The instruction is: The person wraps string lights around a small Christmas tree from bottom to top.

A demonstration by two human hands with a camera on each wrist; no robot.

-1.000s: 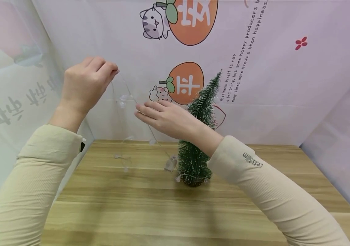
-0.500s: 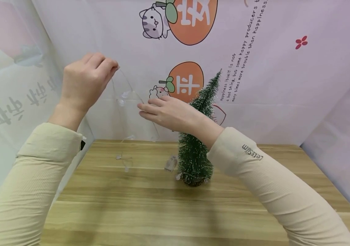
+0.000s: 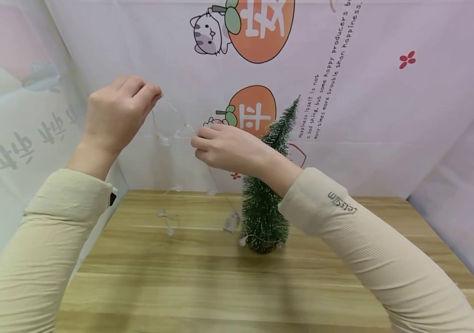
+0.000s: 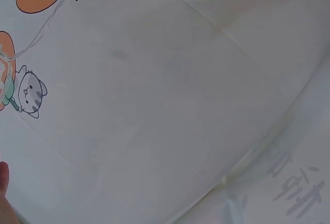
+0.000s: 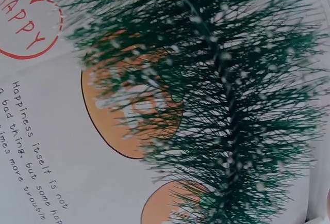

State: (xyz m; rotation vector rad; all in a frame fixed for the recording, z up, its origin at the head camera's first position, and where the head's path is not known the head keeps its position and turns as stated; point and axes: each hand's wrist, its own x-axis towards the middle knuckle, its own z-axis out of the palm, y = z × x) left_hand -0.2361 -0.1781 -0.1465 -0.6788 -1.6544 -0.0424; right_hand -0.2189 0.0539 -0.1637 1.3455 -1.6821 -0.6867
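My left hand [image 3: 120, 113], raised at the left, pinches a thin string of fairy lights [image 3: 173, 108] between thumb and fingers. One strand hangs from it with several clear bulbs, and another slants down to the right. My right hand [image 3: 233, 148] holds that slanting strand lower down, its fingertips curled in on the wire. Behind the right forearm stands a small artificial Christmas tree [image 3: 264, 212], green with white-flecked tips. Its bristles [image 5: 242, 105] fill much of the right wrist view. Only a fingertip [image 4: 3, 177] and some wire [image 4: 45, 26] show in the left wrist view.
A small translucent box [image 3: 232, 222] sits left of the tree base, by the strand's lower end. Bulbs [image 3: 243, 241] on a wire lie round the tree's foot. The wooden table [image 3: 170, 286] is enclosed by printed cloth walls [image 3: 358, 171] at the back and sides.
My right hand has shifted slightly up and right, and its straighter fingers have curled in on the strand. My left hand keeps its hold in nearly the same place. The tree has not moved.
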